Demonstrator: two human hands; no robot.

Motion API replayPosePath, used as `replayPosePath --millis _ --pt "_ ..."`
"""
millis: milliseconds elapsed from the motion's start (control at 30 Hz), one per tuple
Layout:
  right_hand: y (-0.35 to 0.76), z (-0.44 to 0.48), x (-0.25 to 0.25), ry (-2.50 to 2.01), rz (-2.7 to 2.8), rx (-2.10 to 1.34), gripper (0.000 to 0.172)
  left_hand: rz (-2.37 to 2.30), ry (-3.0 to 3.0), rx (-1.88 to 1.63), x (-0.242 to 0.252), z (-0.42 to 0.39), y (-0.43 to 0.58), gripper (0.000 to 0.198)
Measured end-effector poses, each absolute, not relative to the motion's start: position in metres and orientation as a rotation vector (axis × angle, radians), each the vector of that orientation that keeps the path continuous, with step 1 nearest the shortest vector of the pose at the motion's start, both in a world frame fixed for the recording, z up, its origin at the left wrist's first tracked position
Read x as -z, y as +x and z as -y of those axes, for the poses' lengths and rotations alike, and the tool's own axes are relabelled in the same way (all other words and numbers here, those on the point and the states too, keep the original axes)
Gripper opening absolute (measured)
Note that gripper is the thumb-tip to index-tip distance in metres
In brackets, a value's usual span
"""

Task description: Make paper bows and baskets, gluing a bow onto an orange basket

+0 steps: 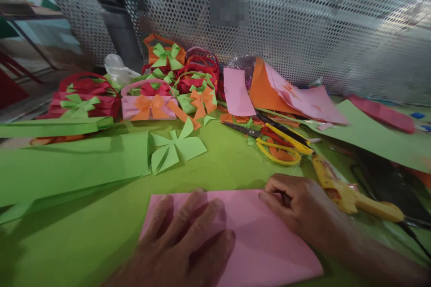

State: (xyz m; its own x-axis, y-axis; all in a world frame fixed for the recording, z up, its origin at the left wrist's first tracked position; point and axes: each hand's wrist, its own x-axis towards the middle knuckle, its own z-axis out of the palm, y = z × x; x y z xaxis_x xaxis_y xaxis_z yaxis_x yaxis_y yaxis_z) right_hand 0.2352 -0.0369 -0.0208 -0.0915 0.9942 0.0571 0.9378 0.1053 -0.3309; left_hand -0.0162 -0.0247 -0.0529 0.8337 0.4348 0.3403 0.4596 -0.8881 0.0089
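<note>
A sheet of pink paper [266, 242] lies on the green table in front of me, its far edge straight and its near right corner curving slightly up. My left hand [182, 242] rests flat on the left part of the sheet with its fingers spread. At the far right edge of the same sheet, my right hand [296, 204] is closed, its thumb and curled fingers pinched at the paper's border. Just beyond that hand are yellow-handled scissors [278, 154] and a yellow glue gun [350, 195].
Small paper bags with bows, such as a pink bag [150, 105], stand at the back left. A green folded paper piece [77, 166] lies at left beside a green paper bow [175, 150]. A dark bottle [119, 27] leans near the perforated metal panel [286, 18]. Light green paper [377, 136] lies right.
</note>
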Motion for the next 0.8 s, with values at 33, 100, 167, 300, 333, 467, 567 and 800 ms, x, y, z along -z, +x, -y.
replayPosePath --millis 33,100,167,300,333,467,567,800 --pt "0.2350 0.0364 0.0203 -1.918 2.129 -0.318 0.026 0.716 -2.939 0.512 0.0543 0.0251 -0.0165 0.026" --pt "0.2350 0.0351 0.0187 -1.935 2.136 -0.377 0.025 0.713 -2.940 0.495 0.0570 0.0258 -0.0172 0.027" --pt "0.2352 0.0340 0.0171 -1.947 2.130 -0.442 0.025 0.700 -2.940 0.482 0.0587 0.0259 -0.0180 0.028" --pt "0.2351 0.0344 0.0153 -1.954 2.115 -0.461 0.024 0.654 -2.919 0.463 0.0584 0.0240 -0.0195 0.030" --pt "0.2350 0.0350 0.0151 -1.956 2.112 -0.447 0.024 0.645 -2.916 0.458 0.0579 0.0236 -0.0197 0.030" --pt "0.2345 0.0364 0.0155 -1.951 2.118 -0.395 0.024 0.653 -2.912 0.472 0.0572 0.0235 -0.0193 0.028" --pt "0.2345 0.0362 0.0163 -1.947 2.115 -0.369 0.024 0.689 -2.908 0.489 0.0585 0.0250 -0.0182 0.029" --pt "0.2349 0.0357 0.0177 -1.923 2.120 -0.343 0.024 0.691 -2.872 0.549 0.0593 0.0264 -0.0163 0.028"
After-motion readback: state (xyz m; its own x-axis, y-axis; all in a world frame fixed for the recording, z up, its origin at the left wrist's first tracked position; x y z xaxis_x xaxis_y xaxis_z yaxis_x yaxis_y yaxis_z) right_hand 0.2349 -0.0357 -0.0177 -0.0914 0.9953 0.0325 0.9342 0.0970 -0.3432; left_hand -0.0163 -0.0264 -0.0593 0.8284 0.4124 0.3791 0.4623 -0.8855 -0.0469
